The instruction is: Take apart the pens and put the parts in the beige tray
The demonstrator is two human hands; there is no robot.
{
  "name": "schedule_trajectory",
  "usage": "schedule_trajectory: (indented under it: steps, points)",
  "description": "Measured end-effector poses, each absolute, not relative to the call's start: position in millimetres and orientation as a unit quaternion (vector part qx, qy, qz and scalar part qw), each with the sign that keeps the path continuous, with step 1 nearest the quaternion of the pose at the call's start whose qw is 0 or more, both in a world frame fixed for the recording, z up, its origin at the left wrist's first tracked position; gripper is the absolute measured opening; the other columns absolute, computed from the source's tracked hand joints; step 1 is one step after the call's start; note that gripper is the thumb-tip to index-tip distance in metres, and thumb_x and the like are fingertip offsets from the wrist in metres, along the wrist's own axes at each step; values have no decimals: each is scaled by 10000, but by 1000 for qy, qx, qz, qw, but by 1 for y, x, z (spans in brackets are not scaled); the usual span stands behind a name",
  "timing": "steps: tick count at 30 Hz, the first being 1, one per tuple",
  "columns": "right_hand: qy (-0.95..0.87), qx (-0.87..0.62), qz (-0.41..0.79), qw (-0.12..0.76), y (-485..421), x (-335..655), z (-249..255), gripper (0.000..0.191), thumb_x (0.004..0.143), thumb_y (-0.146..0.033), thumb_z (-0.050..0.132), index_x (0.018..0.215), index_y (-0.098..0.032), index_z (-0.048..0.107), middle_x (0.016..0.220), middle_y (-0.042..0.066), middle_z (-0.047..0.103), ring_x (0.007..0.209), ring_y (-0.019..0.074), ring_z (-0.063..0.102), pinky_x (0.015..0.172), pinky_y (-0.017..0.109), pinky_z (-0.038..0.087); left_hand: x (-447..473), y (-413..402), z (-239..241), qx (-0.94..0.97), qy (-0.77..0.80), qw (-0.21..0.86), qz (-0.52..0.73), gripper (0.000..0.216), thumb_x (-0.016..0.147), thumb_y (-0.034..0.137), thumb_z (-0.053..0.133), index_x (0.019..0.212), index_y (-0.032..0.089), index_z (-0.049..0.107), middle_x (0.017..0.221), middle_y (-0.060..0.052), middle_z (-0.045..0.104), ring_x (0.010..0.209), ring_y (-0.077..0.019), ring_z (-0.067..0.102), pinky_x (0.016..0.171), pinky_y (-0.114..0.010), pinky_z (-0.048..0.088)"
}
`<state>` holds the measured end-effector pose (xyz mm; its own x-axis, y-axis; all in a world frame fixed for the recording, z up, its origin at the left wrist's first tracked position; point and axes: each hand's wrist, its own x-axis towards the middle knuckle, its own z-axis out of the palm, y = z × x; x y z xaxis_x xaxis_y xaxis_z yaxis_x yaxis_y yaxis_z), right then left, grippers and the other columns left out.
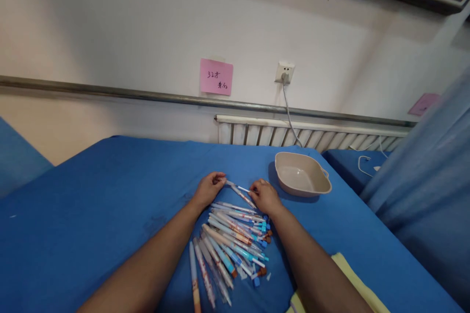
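On the blue cloth lies a loose fan of several pens (227, 222) in pale blue, orange, white and patterned barrels. Beyond their far end, my left hand (210, 190) pinches the end of a pale pen barrel (230, 183). My right hand (265, 197) is closed on a thin white pen part (244, 189) that points left toward that barrel. A patterned pen (244, 197) lies slanted between the hands. Small blue and brown pen pieces (268, 236) are scattered at the right of the fan. The fingertips partly hide what they grip.
A beige plastic basin (303, 174) stands to the right of my right hand. Yellow fabric (358, 281) lies by my right forearm. Behind the blue-covered table (147, 171) are a radiator (270, 134) and a wall socket (285, 73) with a plugged cable. A blue curtain (429, 171) hangs at right.
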<state>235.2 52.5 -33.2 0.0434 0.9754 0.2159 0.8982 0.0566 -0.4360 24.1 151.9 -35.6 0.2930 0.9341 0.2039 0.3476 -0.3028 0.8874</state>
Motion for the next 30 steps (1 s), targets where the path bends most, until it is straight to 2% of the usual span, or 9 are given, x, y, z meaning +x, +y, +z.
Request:
schedule_trajectory:
  steps: [4, 9, 12, 15, 18, 22, 24, 28, 30]
  points:
    - [-666, -707, 71, 225, 50, 238, -29, 132, 839, -293, 548, 888, -198, 625, 927, 62, 612, 908, 186, 537, 802, 274, 374, 13, 163, -35, 679, 486, 366, 411, 414, 711, 432, 574, 973, 117, 628, 814, -65, 684, 742, -191, 633, 681, -293, 496]
    - [-665, -710, 17, 234, 42, 223, -18, 230, 858, -362, 513, 982, -190, 602, 999, 84, 603, 978, 219, 519, 855, 314, 356, 11, 164, -35, 686, 504, 340, 400, 349, 711, 407, 584, 936, 144, 638, 843, -59, 690, 790, -202, 639, 721, -300, 502]
    - [-702, -682, 51, 197, 39, 210, -15, 239, 844, -359, 533, 1012, -201, 593, 985, 66, 621, 949, 205, 539, 836, 298, 365, 14, 158, -33, 715, 507, 315, 364, 273, 695, 360, 610, 886, 171, 657, 830, -51, 696, 787, -211, 637, 747, -315, 494]
    - [-724, -663, 85, 170, 40, 205, -17, 218, 847, -249, 505, 1037, -191, 593, 1011, 79, 626, 953, 196, 550, 831, 288, 371, 14, 154, -29, 745, 505, 288, 326, 208, 705, 285, 591, 871, 186, 669, 834, -54, 699, 799, -216, 628, 777, -323, 475]
    - [-733, -647, 101, 183, 41, 212, -19, 220, 850, -183, 464, 1018, -174, 606, 1009, 109, 628, 941, 206, 560, 829, 302, 377, 11, 152, -25, 772, 495, 264, 298, 192, 716, 237, 566, 865, 185, 675, 865, -69, 696, 850, -228, 612, 822, -338, 449]
    - [-720, -645, 128, 221, 43, 227, -20, 194, 868, -203, 460, 996, -175, 603, 979, 96, 640, 886, 187, 577, 777, 280, 401, 8, 147, -21, 809, 454, 266, 261, 179, 721, 248, 572, 844, 194, 690, 832, -60, 695, 834, -232, 613, 825, -351, 448]
    - [-714, -641, 145, 243, 44, 232, -22, 177, 869, -207, 474, 993, -180, 597, 951, 71, 652, 851, 164, 584, 751, 256, 410, 9, 142, -19, 822, 432, 275, 250, 220, 706, 266, 604, 897, 200, 691, 881, -56, 699, 865, -230, 616, 856, -351, 443]
    - [-688, -620, 221, 306, 48, 233, -32, 154, 859, -232, 499, 950, -188, 616, 849, 26, 670, 753, 137, 586, 675, 231, 425, 13, 130, -10, 838, 370, 297, 268, 522, 672, 316, 673, 1176, 210, 588, 1204, -79, 601, 1099, -238, 534, 974, -348, 382]
    - [-675, -606, 264, 327, 50, 230, -38, 147, 845, -245, 511, 912, -186, 628, 770, 4, 663, 679, 126, 577, 615, 218, 425, 17, 124, -6, 842, 329, 333, 267, 477, 698, 322, 652, 1158, 209, 596, 1185, -75, 608, 1080, -227, 545, 957, -337, 398]
